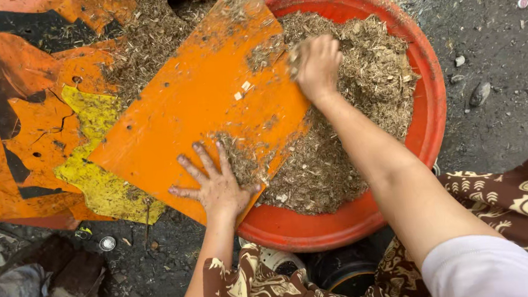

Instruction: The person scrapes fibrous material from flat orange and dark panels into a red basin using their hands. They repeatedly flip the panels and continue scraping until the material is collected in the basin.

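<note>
My left hand [216, 188], fingers spread, pins the orange board [201, 103]; my right hand [317, 66], fingers curled together, sweeps chaff [361, 87]. A slipping board could spill chaff past the red basin [429, 87].

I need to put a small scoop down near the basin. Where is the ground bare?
Bare dark ground lies right of the red basin, dotted only with small stones. The basin is full of chopped dry matter, the orange board is under both hands, and rags crowd the lower left.

One head view — steeply downward, close over the basin [428, 81].
</note>
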